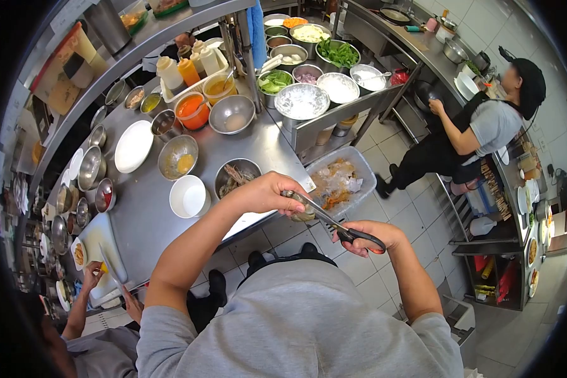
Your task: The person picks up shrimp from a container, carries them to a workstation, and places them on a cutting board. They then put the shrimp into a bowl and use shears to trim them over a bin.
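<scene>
My left hand [268, 194] grips a raw prawn [301, 211] over the edge of the steel counter [145, 220]. My right hand [368, 236] holds black-handled scissors [334, 222] whose blades reach up to the prawn. A steel bowl with more prawns [236, 176] sits on the counter just left of my left hand. A grey bin with scraps and shells [340, 183] stands below, right under the two hands.
On the counter are a white bowl [190, 196], a white plate [133, 146], steel bowls and sauce tubs [192, 110]. Ingredient bowls [301, 101] fill a far table. A co-worker [479, 132] stands at the right; another person's hands [94, 277] cut at a board lower left.
</scene>
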Demonstrator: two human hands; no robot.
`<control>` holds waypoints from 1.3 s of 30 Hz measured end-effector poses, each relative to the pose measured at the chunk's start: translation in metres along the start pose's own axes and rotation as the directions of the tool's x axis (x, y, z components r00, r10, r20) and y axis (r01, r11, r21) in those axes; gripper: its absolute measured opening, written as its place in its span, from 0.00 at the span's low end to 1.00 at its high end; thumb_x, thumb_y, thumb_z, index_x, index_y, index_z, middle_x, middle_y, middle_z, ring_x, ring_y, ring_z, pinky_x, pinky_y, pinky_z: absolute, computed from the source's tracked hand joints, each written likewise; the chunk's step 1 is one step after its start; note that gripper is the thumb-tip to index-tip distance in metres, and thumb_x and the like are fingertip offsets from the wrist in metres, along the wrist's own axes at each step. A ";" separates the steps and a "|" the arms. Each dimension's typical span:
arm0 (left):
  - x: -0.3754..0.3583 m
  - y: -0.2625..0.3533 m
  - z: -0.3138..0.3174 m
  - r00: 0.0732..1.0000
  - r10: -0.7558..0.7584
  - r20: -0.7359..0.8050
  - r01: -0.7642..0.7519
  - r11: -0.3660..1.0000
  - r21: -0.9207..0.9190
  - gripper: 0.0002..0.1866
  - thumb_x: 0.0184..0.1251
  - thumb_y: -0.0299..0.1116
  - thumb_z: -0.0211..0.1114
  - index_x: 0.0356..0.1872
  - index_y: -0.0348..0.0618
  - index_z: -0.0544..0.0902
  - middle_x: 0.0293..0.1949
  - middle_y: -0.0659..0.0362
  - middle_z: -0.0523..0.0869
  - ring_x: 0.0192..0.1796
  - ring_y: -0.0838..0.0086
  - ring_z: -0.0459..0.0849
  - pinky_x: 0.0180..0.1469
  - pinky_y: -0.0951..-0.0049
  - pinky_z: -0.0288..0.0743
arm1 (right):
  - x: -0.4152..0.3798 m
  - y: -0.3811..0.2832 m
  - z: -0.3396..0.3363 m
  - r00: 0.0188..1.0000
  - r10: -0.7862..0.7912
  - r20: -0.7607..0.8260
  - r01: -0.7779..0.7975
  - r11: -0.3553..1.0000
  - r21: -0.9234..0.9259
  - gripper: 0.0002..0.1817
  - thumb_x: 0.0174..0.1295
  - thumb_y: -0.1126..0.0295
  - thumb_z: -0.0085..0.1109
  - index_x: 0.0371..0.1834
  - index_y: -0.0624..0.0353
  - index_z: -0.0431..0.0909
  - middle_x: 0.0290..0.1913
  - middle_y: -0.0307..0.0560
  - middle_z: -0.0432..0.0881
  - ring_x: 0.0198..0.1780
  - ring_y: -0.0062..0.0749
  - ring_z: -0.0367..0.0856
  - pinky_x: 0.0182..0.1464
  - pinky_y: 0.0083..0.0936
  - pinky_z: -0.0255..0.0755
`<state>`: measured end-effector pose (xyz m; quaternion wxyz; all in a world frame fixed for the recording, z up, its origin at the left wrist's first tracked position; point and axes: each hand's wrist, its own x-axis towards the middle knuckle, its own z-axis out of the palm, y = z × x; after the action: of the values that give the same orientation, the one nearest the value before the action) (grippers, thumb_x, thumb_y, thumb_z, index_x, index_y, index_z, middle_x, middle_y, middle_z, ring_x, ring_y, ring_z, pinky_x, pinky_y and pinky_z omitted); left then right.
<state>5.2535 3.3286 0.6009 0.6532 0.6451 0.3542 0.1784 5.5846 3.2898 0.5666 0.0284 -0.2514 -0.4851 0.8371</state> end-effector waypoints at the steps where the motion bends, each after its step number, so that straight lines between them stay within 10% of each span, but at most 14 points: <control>1: 0.000 0.001 -0.001 1.000 -0.030 -0.001 0.030 0.999 -0.013 0.14 0.66 0.29 0.71 0.51 0.37 0.86 0.34 0.60 0.87 0.33 0.81 0.85 0.35 0.79 0.79 | 0.000 -0.001 0.000 0.999 0.044 -0.010 -0.044 0.999 0.013 0.24 0.62 0.64 0.66 0.60 0.59 0.73 0.31 0.31 0.70 0.23 0.14 0.67 0.25 0.14 0.65; 13: 0.009 -0.037 0.011 0.971 0.033 -0.235 -0.190 0.699 -0.690 0.17 0.69 0.27 0.67 0.56 0.31 0.81 0.29 0.56 0.86 0.31 0.74 0.86 0.32 0.77 0.79 | 0.016 0.002 -0.008 0.996 -0.089 -0.023 0.080 0.963 -0.257 0.32 0.65 0.59 0.65 0.70 0.55 0.64 0.38 0.36 0.67 0.36 0.21 0.70 0.39 0.21 0.72; 17: 0.004 -0.026 -0.003 0.967 0.038 -0.253 -0.110 0.955 -0.275 0.14 0.69 0.31 0.68 0.52 0.36 0.85 0.33 0.58 0.86 0.33 0.74 0.86 0.34 0.76 0.78 | 0.006 -0.002 -0.012 0.999 0.039 -0.036 -0.045 0.980 -0.194 0.35 0.59 0.68 0.69 0.69 0.57 0.64 0.40 0.35 0.69 0.39 0.20 0.71 0.41 0.21 0.74; 21: -0.001 -0.018 -0.007 0.965 0.181 -0.188 -0.097 0.918 0.383 0.12 0.67 0.35 0.70 0.47 0.40 0.88 0.35 0.58 0.87 0.34 0.76 0.86 0.37 0.73 0.77 | 0.001 -0.010 -0.010 0.990 0.129 -0.055 -0.139 0.954 -0.266 0.35 0.65 0.51 0.66 0.69 0.56 0.64 0.33 0.33 0.68 0.31 0.20 0.72 0.37 0.21 0.73; 28: 0.002 -0.036 -0.017 0.966 0.223 -0.134 -0.108 0.812 0.573 0.13 0.66 0.36 0.69 0.45 0.39 0.87 0.35 0.53 0.86 0.37 0.67 0.86 0.42 0.71 0.78 | 0.000 -0.022 0.002 0.959 0.185 -0.213 -0.242 0.927 -0.287 0.29 0.67 0.50 0.64 0.62 0.56 0.70 0.25 0.32 0.71 0.21 0.15 0.71 0.23 0.15 0.69; 32: 0.005 -0.047 -0.018 0.981 0.077 -0.179 -0.020 0.954 0.300 0.13 0.68 0.36 0.69 0.45 0.36 0.86 0.35 0.56 0.87 0.37 0.74 0.85 0.42 0.72 0.78 | -0.003 -0.030 0.012 0.966 0.049 -0.254 -0.121 0.953 -0.278 0.24 0.68 0.53 0.64 0.58 0.57 0.72 0.25 0.33 0.72 0.18 0.15 0.70 0.20 0.14 0.66; 35: 0.012 -0.049 -0.010 0.977 0.057 -0.203 -0.061 0.998 -0.014 0.14 0.69 0.37 0.69 0.46 0.37 0.86 0.36 0.59 0.87 0.38 0.77 0.84 0.43 0.73 0.79 | 0.014 -0.036 0.016 0.915 -0.003 -0.404 -0.097 0.969 -0.227 0.24 0.66 0.62 0.67 0.59 0.58 0.69 0.31 0.36 0.79 0.26 0.18 0.78 0.30 0.16 0.74; 39: 0.026 -0.040 0.004 0.977 -0.025 -0.214 -0.062 0.919 -0.390 0.13 0.70 0.34 0.68 0.49 0.36 0.84 0.39 0.58 0.88 0.43 0.75 0.85 0.49 0.70 0.80 | 0.074 -0.001 0.000 0.736 -0.439 -0.516 0.306 0.895 -0.326 0.29 0.61 0.78 0.65 0.63 0.58 0.63 0.49 0.46 0.83 0.47 0.26 0.82 0.52 0.25 0.76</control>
<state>5.2652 3.3395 0.5559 0.7260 0.4804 0.3733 0.3206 5.5200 3.3120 0.5384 0.3139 -0.3913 -0.5829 0.6391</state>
